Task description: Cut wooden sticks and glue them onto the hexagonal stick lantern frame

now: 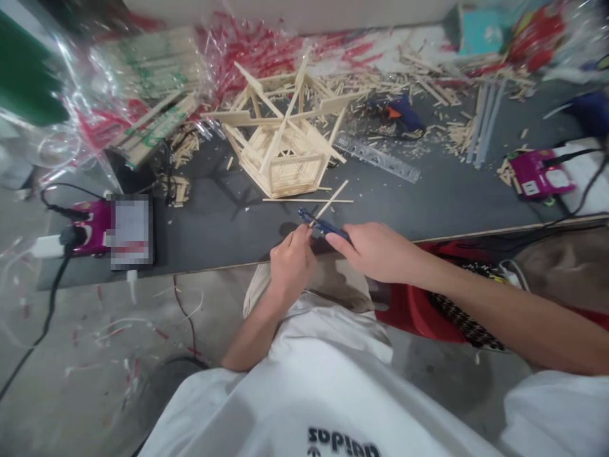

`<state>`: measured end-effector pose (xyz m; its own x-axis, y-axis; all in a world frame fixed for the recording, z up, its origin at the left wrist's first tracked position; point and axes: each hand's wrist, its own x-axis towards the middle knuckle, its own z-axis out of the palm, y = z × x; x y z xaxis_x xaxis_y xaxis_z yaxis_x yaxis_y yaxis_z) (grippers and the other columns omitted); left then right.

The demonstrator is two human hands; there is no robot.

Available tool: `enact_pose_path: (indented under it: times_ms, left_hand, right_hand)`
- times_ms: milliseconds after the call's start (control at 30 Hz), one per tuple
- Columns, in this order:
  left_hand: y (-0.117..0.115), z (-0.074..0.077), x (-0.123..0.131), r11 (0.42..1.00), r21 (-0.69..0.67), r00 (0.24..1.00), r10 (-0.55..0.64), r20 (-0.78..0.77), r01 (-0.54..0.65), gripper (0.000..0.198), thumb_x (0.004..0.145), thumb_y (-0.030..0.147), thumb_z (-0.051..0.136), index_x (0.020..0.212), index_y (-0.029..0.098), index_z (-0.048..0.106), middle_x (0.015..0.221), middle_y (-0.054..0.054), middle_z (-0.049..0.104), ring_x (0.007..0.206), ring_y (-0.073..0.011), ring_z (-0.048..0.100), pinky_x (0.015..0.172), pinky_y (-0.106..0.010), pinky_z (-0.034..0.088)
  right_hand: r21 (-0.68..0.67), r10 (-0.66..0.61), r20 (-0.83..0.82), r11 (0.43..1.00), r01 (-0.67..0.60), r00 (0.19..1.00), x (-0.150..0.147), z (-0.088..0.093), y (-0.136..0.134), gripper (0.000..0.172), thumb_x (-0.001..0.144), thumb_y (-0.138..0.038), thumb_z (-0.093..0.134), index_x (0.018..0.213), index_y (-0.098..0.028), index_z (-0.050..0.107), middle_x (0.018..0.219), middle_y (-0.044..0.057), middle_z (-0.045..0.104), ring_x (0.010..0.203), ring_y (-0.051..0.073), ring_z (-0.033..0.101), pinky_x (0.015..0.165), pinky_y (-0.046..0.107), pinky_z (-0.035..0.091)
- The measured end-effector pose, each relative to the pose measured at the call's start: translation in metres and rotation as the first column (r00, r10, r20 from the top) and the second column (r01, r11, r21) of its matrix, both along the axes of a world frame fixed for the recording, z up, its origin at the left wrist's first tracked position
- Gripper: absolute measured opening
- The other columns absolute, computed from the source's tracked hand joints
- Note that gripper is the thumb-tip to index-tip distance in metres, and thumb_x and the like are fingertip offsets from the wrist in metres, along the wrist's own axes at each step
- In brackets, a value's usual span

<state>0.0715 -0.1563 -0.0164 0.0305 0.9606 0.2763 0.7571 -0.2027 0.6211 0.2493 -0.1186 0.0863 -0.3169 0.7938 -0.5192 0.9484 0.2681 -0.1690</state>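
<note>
Right hand [378, 251] is gripping the blue pliers [329, 228] by the handles, thumb lying along them, while the left hand [292, 257] is pinching the near end of a thin wooden stick [334, 197], its fingertips sitting just beside the pliers' head. The stick is crossing that head at a slant and pointing away over the table [219, 231]; whether the jaws are biting into the wood is too small to tell. For a clean cut, I judge, the stick should be lying square across the blades, with the left fingertips well back from them. Both hands are working close to the table's front edge, above the lap [335, 279], so a loose offcut could be dropping to the floor [143, 301]. Just ahead, another stick [304, 200] is lying in front of the wooden frame [295, 161], leaving little room for reaching forward. Rightward, bare tabletop is stretching below the clear ruler [380, 160] toward a purple power box [540, 174]; leftward, a second bare stretch is running toward a phone-like slab [130, 231].
</note>
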Motion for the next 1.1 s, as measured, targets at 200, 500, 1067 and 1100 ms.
enact_pose_path:
  times_ms: [200, 500, 1067, 1100]
  left_hand:
    - [0.010, 0.014, 0.009, 0.980, -0.192, 0.993, 0.039, -0.108, -0.060, 0.026, 0.112, 0.017, 0.051, 0.117, 0.018, 0.076, 0.097, -0.011, 0.085, 0.089, -0.0254, 0.081, 0.073, -0.030, 0.049]
    - [0.010, 0.032, 0.022, 0.953, -0.296, 0.977, -0.005, -0.214, -0.060, 0.024, 0.113, 0.019, 0.050, 0.107, 0.017, 0.074, 0.096, -0.015, 0.085, 0.083, -0.0289, 0.081, 0.066, -0.033, 0.044]
    - [-0.006, 0.044, 0.009, 0.965, -0.254, 0.958, -0.006, -0.285, -0.070, 0.023, 0.112, 0.021, 0.050, 0.107, 0.020, 0.072, 0.089, -0.013, 0.084, 0.077, -0.0296, 0.081, 0.062, -0.033, 0.039]
    - [-0.007, 0.045, 0.007, 0.965, -0.254, 0.959, -0.012, -0.282, -0.063, 0.023, 0.112, 0.021, 0.049, 0.108, 0.020, 0.072, 0.089, -0.013, 0.084, 0.078, -0.0299, 0.081, 0.063, -0.033, 0.040]
  right_hand:
    - [0.026, 0.062, -0.026, 0.998, -0.061, 0.998, 0.006, -0.004, 0.024, 0.069, 0.118, -0.058, 0.029, 0.109, -0.013, 0.080, 0.106, 0.024, 0.083, 0.097, 0.039, 0.081, 0.075, 0.041, 0.049]
    - [-0.093, 0.084, -0.084, 0.991, -0.092, 0.993, 0.021, -0.008, 0.039, 0.079, 0.116, -0.063, 0.026, 0.079, -0.018, 0.080, 0.079, 0.018, 0.077, 0.071, 0.029, 0.071, 0.072, 0.040, 0.050]
    - [-0.042, 0.086, -0.077, 0.995, -0.089, 0.993, 0.017, -0.011, 0.033, 0.079, 0.115, -0.066, 0.029, 0.081, -0.018, 0.082, 0.083, 0.020, 0.079, 0.076, 0.033, 0.076, 0.074, 0.043, 0.055]
    - [-0.051, 0.110, -0.065, 0.992, -0.114, 0.992, 0.016, -0.011, 0.034, 0.079, 0.115, -0.066, 0.031, 0.083, -0.017, 0.083, 0.085, 0.020, 0.080, 0.077, 0.033, 0.077, 0.075, 0.043, 0.055]
